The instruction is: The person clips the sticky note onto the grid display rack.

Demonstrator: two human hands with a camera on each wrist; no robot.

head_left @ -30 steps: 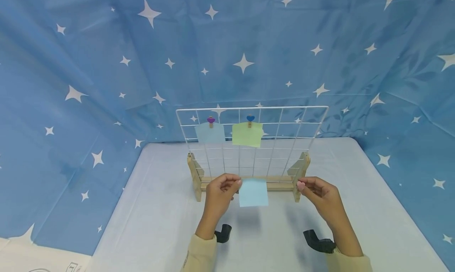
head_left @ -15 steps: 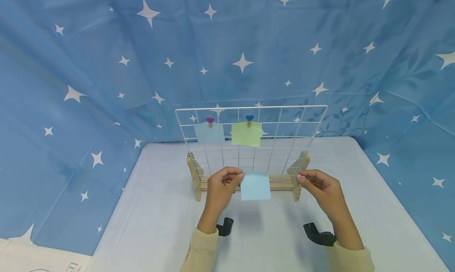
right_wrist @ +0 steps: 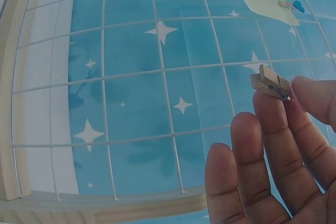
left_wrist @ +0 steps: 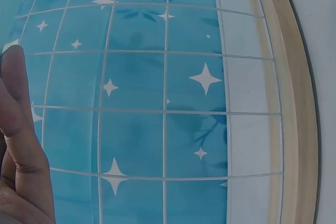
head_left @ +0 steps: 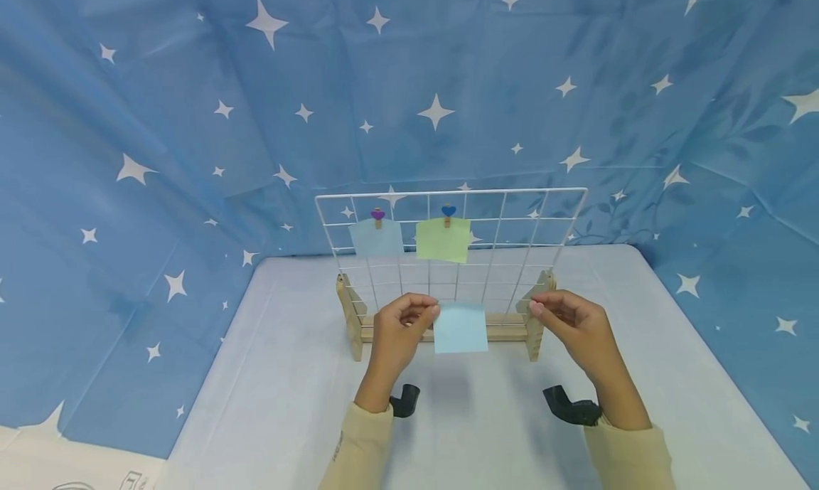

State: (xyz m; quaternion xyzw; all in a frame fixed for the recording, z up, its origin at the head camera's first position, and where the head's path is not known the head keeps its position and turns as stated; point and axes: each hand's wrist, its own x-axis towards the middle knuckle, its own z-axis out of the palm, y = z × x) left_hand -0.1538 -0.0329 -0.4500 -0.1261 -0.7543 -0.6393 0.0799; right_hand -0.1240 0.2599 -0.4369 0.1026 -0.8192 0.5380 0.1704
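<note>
My left hand (head_left: 398,337) pinches a light blue paper sheet (head_left: 461,328) by its upper left corner, low in front of the white wire grid (head_left: 489,191). In the left wrist view only part of that hand (left_wrist: 23,156) shows at the edge. To the right of the sheet, my right hand (head_left: 579,330) pinches a small wooden clothespin (right_wrist: 272,82) between thumb and fingers. The clothespin is apart from both sheet and grid. Higher on the grid hang a blue sheet (head_left: 376,241) under a purple heart clothespin (head_left: 378,216) and a green sheet (head_left: 443,242) under a blue heart clothespin (head_left: 448,212).
Wooden feet (head_left: 350,319) and a crossbar hold the grid up on the white table (head_left: 288,405). A blue star-patterned cloth (head_left: 409,84) hangs behind and at the sides. Drawn-on pale material (head_left: 77,469) lies at the lower left.
Both hands have risen in the head view, with the held sheet and the clothespin. The sheet has also shifted slightly right. Recently the right hand has drifted a little left.
</note>
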